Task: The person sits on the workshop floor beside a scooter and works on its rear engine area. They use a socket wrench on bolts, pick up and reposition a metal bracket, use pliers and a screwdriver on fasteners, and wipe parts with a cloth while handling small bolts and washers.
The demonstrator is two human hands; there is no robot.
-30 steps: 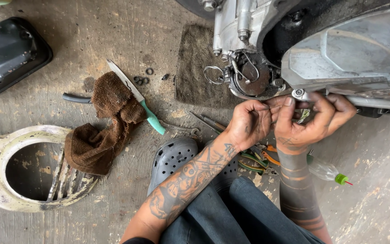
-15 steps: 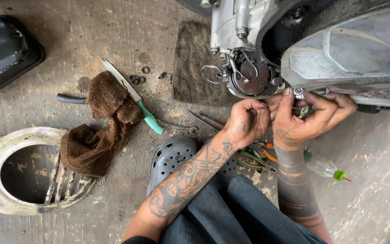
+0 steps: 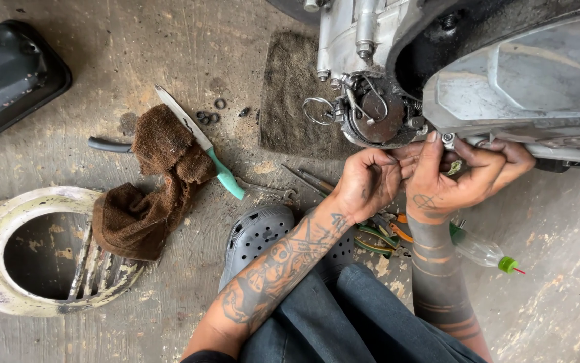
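Pinching a small bolt (image 3: 447, 139) under the engine (image 3: 377, 114), your right hand (image 3: 461, 181) has crept up against it since a second ago while your left hand (image 3: 365, 183) stays curled shut alongside, fingertips touching, rag (image 3: 152, 181) and knife (image 3: 202, 144) untouched.

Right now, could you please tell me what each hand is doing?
Left hand: curled shut below the engine; whether it holds anything cannot be told.
Right hand: closed, fingers on a small metal fitting.
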